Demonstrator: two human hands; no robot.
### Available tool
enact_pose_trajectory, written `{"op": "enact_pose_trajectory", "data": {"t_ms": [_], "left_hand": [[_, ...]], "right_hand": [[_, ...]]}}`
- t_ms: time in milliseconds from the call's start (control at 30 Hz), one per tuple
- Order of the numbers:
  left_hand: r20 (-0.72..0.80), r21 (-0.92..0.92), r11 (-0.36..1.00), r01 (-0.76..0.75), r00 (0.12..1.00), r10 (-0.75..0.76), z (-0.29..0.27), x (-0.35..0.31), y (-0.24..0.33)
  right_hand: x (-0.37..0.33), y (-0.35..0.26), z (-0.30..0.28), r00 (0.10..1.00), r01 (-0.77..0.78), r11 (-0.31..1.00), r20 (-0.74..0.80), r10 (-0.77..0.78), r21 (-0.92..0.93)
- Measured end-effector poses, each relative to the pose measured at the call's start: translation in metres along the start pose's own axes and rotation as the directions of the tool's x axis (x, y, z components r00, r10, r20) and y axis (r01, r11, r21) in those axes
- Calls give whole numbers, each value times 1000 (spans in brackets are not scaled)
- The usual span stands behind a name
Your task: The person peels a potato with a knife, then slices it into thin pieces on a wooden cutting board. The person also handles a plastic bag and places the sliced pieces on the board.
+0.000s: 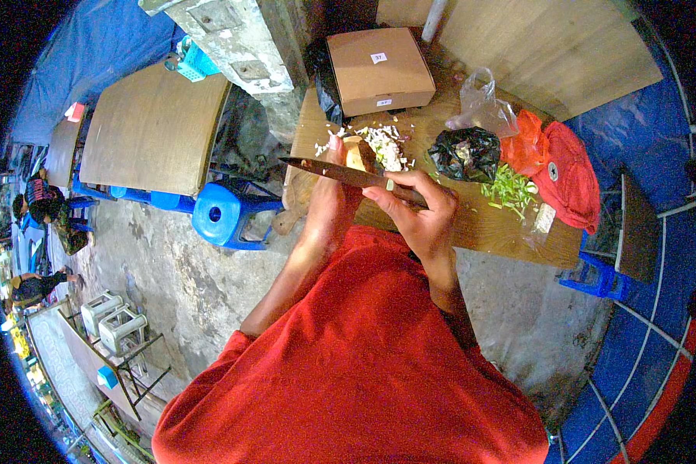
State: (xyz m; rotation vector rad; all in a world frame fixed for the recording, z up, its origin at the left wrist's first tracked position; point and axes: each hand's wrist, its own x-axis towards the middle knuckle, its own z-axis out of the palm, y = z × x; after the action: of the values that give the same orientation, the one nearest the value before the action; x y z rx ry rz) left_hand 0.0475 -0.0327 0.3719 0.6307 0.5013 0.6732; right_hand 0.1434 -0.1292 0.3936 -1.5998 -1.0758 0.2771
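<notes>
My right hand (425, 203) is closed round the handle of a knife (332, 170), whose long dark blade points left across the front of my left hand. A small pale green bit sits near the base of the blade. My left hand (334, 189) is raised behind the blade with its thumb up; the other fingers are mostly hidden. A tan, rounded piece (356, 153) shows just beyond the blade, its kind unclear. Behind it lies a heap of chopped white and purplish bits (387, 145), with crumbs scattered around on the wooden table (472, 228).
A cardboard box (380, 73) stands at the table's back. On the right are a black plastic bag (464, 153), chopped greens (510, 192), an orange bag (524, 143), a clear bag (483, 104) and a red cloth item (568, 178). Leftward stands a blue stool (228, 215).
</notes>
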Motion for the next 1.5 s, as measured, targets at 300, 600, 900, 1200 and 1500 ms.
{"op": "enact_pose_trajectory", "data": {"t_ms": [300, 600, 900, 1200, 1500], "left_hand": [[-90, 102, 994, -33, 995, 42, 10, -4, 2], [-109, 265, 964, 11, 994, 18, 17, -12, 10], [-49, 52, 998, 39, 998, -36, 18, -9, 11], [-43, 17, 998, 56, 998, -55, 22, -10, 11], [-23, -20, 991, 134, 991, -134, 17, -6, 11]], "right_hand": [[1, 5, 4, 1000, 22, 1000, -16, -22, -5], [0, 3, 3, 1000, -25, 999, 2, 25, 33], [-2, -1, -1, 997, 77, 996, 13, -76, -51], [-5, 10, -3, 979, 198, 975, -33, -202, -99], [-8, 16, -15, 969, 206, 960, -98, -227, -190]]}}
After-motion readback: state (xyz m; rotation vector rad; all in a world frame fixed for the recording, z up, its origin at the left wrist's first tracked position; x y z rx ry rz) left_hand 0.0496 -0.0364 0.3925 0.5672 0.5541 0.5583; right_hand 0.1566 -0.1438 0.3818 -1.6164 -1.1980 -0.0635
